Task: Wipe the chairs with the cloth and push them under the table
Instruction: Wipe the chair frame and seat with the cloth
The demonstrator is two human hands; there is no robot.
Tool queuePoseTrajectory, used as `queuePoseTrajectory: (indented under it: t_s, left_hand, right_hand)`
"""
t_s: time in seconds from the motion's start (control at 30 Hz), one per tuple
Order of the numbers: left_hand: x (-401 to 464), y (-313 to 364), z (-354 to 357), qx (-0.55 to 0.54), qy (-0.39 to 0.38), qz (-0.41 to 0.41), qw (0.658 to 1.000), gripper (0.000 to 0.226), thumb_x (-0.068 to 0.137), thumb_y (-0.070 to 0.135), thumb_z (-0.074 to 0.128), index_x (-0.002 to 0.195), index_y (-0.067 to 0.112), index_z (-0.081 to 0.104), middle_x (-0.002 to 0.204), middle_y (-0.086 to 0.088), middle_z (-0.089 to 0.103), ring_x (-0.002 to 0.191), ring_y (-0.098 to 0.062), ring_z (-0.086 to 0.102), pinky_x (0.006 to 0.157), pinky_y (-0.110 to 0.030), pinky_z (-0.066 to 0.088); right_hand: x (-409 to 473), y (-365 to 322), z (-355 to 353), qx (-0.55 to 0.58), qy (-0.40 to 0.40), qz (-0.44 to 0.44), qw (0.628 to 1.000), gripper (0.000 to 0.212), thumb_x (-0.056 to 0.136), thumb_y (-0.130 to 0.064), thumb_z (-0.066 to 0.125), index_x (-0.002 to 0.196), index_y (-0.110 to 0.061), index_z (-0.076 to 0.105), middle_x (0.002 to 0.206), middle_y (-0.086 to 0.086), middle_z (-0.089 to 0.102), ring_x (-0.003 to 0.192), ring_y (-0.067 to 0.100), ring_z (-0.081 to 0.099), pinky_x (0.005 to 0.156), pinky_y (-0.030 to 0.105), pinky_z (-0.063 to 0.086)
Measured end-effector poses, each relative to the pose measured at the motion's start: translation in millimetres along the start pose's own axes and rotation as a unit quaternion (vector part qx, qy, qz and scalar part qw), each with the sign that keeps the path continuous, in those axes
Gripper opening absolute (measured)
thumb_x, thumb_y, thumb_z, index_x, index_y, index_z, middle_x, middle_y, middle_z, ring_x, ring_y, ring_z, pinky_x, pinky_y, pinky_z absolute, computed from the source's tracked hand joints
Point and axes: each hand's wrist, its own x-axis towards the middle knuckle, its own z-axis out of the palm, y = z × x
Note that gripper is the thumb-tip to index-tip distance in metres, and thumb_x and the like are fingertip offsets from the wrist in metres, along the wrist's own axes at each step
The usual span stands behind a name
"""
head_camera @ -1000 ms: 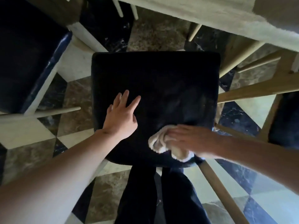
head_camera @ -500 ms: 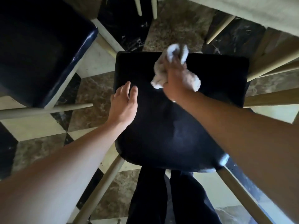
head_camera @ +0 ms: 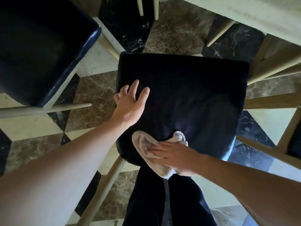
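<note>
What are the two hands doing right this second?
Left hand: open, fingers spread, resting on the dark chair seat.
Right hand: open, straight fingers pressing the white cloth onto the seat's near edge.

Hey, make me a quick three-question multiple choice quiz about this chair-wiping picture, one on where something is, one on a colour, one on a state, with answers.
1. Where on the seat is the cloth?
A. Far edge
B. Near edge
C. Dead centre

2. What colour is the cloth?
A. Red
B. Black
C. Whitish

3. How is the left hand?
A. Flat on the seat, fingers spread
B. Gripping a chair leg
C. Holding the cloth

Answers:
1 B, the cloth lies at the seat's edge nearest the person.
2 C, it looks pale against the dark seat.
3 A, it holds nothing; the right hand presses the cloth.
</note>
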Motion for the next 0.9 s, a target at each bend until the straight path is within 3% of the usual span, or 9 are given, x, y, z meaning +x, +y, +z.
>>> queuePoseTrajectory:
  t_s: [0.1,0.17,0.27,0.37,0.43,0.5,0.63,0.77,0.9]
  left_hand:
    - [-1,-2,2,0.015,-0.006,0.003,1.000,0.068,0.094,0.073,0.037,0.156,0.047,0.027,0.169,0.005,0.009,0.154,-0.018,-0.003,0.114,-0.045,0.025]
    - [-2,-3,4,0.025,-0.012,0.006,1.000,0.068,0.094,0.072,0.041,0.155,0.046,0.028,0.170,0.006,0.006,0.154,-0.016,-0.005,0.115,-0.045,0.027]
    - [-3,-4,7,0.063,-0.018,0.015,0.998,0.068,0.093,0.070,0.045,0.155,0.045,0.029,0.171,0.006,0.001,0.154,-0.018,-0.008,0.117,-0.048,0.028]
    - [0,-4,11,0.103,-0.013,0.007,0.995,0.070,0.094,0.064,0.050,0.156,0.040,0.030,0.171,0.002,-0.002,0.155,-0.023,-0.009,0.122,-0.055,0.026]
    - [-2,-2,15,0.118,-0.020,-0.008,0.993,0.071,0.093,0.059,0.054,0.157,0.038,0.029,0.172,0.000,-0.004,0.156,-0.025,-0.010,0.121,-0.059,0.025]
    - [-6,5,18,0.121,-0.032,-0.011,0.992,0.075,0.091,0.053,0.058,0.157,0.038,0.027,0.172,-0.002,-0.001,0.156,-0.027,-0.008,0.121,-0.059,0.025]
    - [-21,21,21,0.154,-0.064,0.081,0.983,0.089,0.085,0.049,0.069,0.159,0.037,0.022,0.169,-0.007,0.013,0.155,-0.029,0.006,0.121,-0.053,0.027]
    - [-34,36,29,0.097,-0.093,0.169,0.976,0.100,0.078,0.047,0.082,0.158,0.036,0.024,0.160,-0.002,0.032,0.144,-0.023,0.035,0.111,-0.038,0.040]
    - [-37,50,35,-0.014,-0.077,0.195,0.978,0.069,0.083,0.034,0.082,0.143,0.028,0.049,0.128,0.006,0.063,0.114,-0.014,0.063,0.096,-0.032,0.053]
  right_hand:
    - [-36,22,-9,-0.022,-0.033,-0.066,0.997,0.076,0.087,-0.009,0.061,0.156,-0.019,0.031,0.167,0.001,0.017,0.154,0.023,0.008,0.125,0.041,0.004]
    - [-56,48,-23,-0.007,-0.060,-0.028,0.998,0.073,0.090,-0.006,0.058,0.155,-0.028,0.033,0.166,-0.006,0.021,0.153,0.022,0.012,0.123,0.047,0.011]
    - [-85,91,-58,0.018,0.059,0.058,0.996,0.060,0.089,-0.006,0.065,0.139,-0.036,0.053,0.151,-0.008,0.046,0.138,0.024,0.038,0.110,0.059,0.034]
    - [-99,129,-85,0.044,0.204,0.167,0.964,0.081,0.063,0.022,0.068,0.133,-0.018,0.062,0.145,0.006,0.054,0.135,0.023,0.042,0.109,0.042,0.040]
    - [-90,133,-94,0.079,0.215,0.256,0.939,0.079,0.070,0.017,0.066,0.142,-0.014,0.054,0.152,0.007,0.047,0.143,0.020,0.033,0.114,0.029,0.028]
    - [-77,125,-94,0.125,0.227,0.330,0.908,0.070,0.081,0.002,0.063,0.145,-0.023,0.050,0.156,-0.004,0.041,0.145,0.014,0.032,0.109,0.027,0.033]
    - [-60,100,-87,0.258,0.256,0.387,0.847,0.066,0.086,-0.012,0.058,0.144,-0.040,0.045,0.151,-0.016,0.043,0.133,0.012,0.048,0.098,0.034,0.049]
    - [-45,89,-98,0.394,0.272,0.430,0.766,0.060,0.085,-0.018,0.058,0.139,-0.043,0.049,0.105,-0.005,0.070,0.089,0.017,0.069,0.073,0.027,0.054]
    - [-38,79,-111,0.462,0.231,0.400,0.757,0.058,0.078,-0.021,0.066,0.131,-0.039,0.053,0.081,-0.011,0.069,0.077,0.008,0.069,0.065,0.021,0.050]
